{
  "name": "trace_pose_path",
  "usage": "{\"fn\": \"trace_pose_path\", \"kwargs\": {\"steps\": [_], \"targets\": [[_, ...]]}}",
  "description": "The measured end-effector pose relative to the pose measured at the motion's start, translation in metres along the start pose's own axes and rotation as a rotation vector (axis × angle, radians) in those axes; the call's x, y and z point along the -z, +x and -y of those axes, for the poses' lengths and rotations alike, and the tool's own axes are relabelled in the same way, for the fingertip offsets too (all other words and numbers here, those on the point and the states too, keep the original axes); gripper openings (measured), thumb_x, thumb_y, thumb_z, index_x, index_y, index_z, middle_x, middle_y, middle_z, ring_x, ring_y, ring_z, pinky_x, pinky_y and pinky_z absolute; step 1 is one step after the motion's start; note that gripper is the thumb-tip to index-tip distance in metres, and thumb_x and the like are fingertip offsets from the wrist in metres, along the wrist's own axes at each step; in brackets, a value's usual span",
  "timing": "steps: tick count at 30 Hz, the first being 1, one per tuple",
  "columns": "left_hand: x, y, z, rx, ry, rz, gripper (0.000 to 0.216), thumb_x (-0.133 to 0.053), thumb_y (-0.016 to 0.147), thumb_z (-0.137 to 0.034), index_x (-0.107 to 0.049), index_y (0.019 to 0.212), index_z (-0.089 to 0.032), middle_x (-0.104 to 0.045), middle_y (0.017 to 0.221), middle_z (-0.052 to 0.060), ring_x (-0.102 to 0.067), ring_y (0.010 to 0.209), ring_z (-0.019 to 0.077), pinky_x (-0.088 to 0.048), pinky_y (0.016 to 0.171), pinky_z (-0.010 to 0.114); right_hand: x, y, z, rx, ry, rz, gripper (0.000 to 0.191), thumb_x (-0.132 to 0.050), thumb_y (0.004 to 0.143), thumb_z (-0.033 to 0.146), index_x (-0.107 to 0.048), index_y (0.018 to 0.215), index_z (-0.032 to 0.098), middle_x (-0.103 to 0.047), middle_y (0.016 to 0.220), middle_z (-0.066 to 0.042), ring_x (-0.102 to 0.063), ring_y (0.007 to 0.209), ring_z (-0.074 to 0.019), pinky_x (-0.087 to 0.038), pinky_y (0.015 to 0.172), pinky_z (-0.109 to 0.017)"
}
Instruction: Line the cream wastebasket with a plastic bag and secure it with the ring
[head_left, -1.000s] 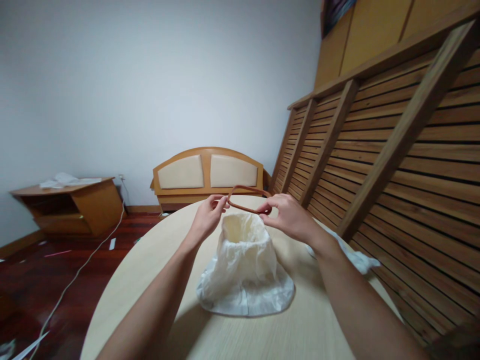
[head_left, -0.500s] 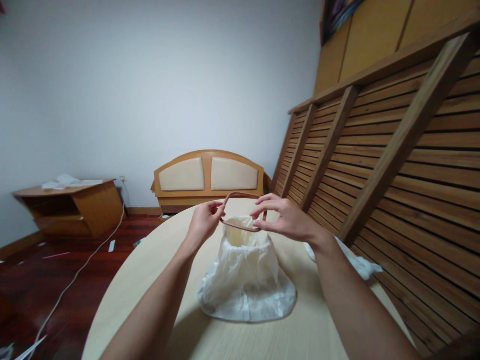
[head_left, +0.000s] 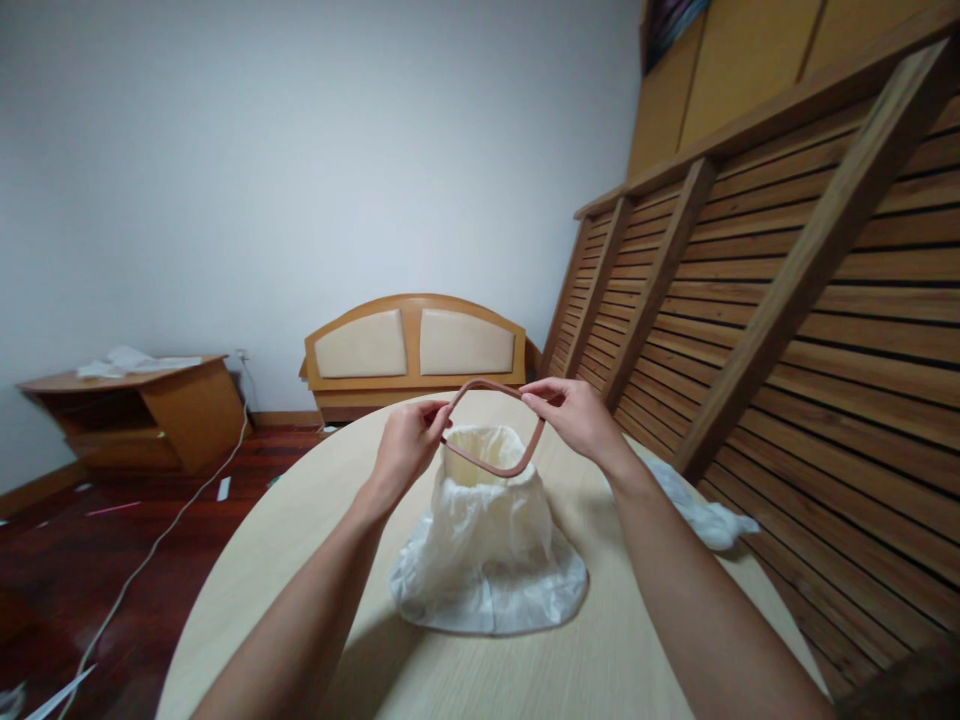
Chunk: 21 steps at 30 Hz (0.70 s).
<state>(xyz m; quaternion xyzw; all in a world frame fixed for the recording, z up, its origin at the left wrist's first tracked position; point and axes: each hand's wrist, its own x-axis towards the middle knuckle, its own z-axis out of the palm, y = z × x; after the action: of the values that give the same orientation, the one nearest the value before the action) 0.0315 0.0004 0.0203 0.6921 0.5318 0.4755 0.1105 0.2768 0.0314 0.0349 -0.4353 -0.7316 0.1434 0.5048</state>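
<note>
Between my hands is a thin brown rounded-square ring [head_left: 491, 468], like a bin's rim frame, held just above a bin lined with a white plastic bag [head_left: 491, 540]. My left hand [head_left: 411, 435] pinches the ring's left side with thumb and fingers. At its upper right corner, my right hand [head_left: 570, 410] grips it between thumb and fingertips. The bag is folded over the bin's mouth and spreads out loosely around its base. Its cream-coloured inside shows through the ring; the bin's outer wall is hidden by the bag.
The bin stands on a round pale table [head_left: 300, 560]. A crumpled white plastic bag [head_left: 705, 510] lies at the table's right edge. Wooden slatted panels [head_left: 750, 300] lean close on the right. Beyond are a headboard [head_left: 412, 345] and a low cabinet [head_left: 187, 410]; a cable [head_left: 161, 545] crosses the floor.
My right hand has shifted from the ring's right front side to its upper right corner and closed on it. The ring has turned slightly, its front right corner now lower. My left hand keeps its grip.
</note>
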Motion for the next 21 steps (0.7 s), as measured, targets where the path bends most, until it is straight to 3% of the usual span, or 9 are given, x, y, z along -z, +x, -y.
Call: {"fn": "trace_pose_path", "kwargs": {"steps": [8,15,21], "targets": [[-0.007,0.0,-0.003,0.047,-0.172,-0.007,0.041,-0.056,0.088,-0.048,-0.076,0.089,-0.013,-0.077,0.079,0.01,-0.067,0.062,0.0174,-0.049,0.054,0.024,0.001,-0.004,0.005,-0.025,-0.102,0.021,0.028,-0.071,0.078,0.042,-0.081,0.085,0.016,-0.075,0.07,-0.005,-0.066,0.063,-0.018,-0.048,0.061,-0.027],[-0.004,0.0,-0.009,0.08,-0.238,-0.037,0.046,-0.058,0.085,-0.049,-0.073,0.105,-0.011,-0.077,0.087,0.011,-0.066,0.066,0.0171,-0.051,0.056,0.025,-0.003,-0.006,0.005,-0.084,-0.146,-0.067,0.026,-0.07,0.077,0.041,-0.08,0.079,0.017,-0.076,0.07,-0.006,-0.067,0.063,-0.0186,-0.048,0.06,-0.026],[-0.003,0.004,0.002,0.136,-0.233,-0.015,0.041,-0.059,0.079,-0.046,-0.076,0.091,-0.011,-0.07,0.069,0.005,-0.058,0.057,0.0144,-0.044,0.046,0.022,-0.006,-0.01,0.011,-0.11,-0.173,0.032,0.023,-0.07,0.076,0.039,-0.08,0.08,0.019,-0.074,0.065,-0.003,-0.067,0.061,-0.0177,-0.042,0.055,-0.024]]}}
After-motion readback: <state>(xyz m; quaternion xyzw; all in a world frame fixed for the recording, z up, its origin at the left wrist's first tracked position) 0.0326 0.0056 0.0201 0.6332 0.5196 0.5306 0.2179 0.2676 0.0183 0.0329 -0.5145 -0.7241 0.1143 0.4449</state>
